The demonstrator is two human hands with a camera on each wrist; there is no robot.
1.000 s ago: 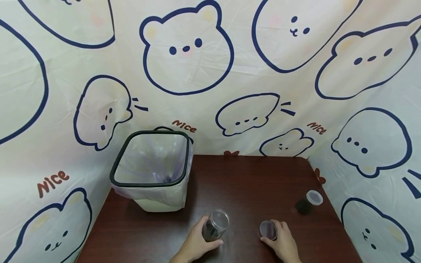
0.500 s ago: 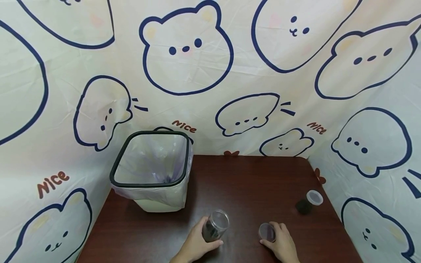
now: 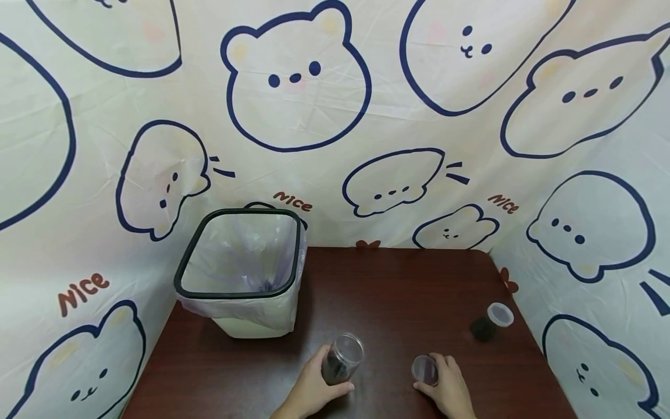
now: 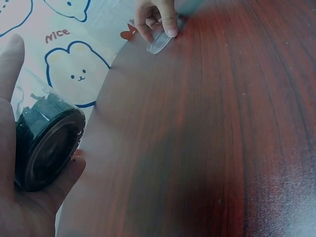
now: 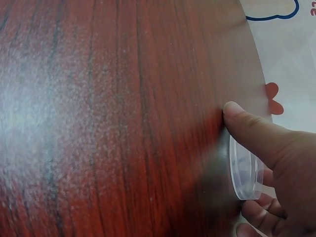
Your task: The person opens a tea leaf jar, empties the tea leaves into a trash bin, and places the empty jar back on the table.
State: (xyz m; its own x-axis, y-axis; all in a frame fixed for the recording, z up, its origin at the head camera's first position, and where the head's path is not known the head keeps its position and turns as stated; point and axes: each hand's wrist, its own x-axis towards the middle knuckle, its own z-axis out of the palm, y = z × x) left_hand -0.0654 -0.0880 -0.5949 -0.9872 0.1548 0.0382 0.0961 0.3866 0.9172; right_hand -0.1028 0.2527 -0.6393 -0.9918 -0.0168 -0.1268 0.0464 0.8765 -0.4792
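My left hand (image 3: pixel 314 381) grips a clear round jar (image 3: pixel 342 361), which holds something dark in its lower part. No lid covers the jar's mouth. The left wrist view catches the jar's dark base (image 4: pixel 54 145), held between thumb and fingers. To its right, my right hand (image 3: pixel 449 384) pinches a clear, shallow plastic lid (image 3: pixel 424 370) by its edge, low at the table surface. In the right wrist view, the thumb lies along the near side of the lid (image 5: pixel 244 170) and the fingers curl behind it.
A second small jar (image 3: pixel 484 329) with dark contents and a whitish lid (image 3: pixel 500 315) is at the table's right. At the back left stands a bin (image 3: pixel 251 323) with a dark rim and a plastic liner. A cartoon-printed cloth (image 3: pixel 324 174) surrounds the brown table (image 3: pixel 387 291).
My right hand has shifted the lid very slightly toward me, then stayed there. My left hand and the jar have kept still.
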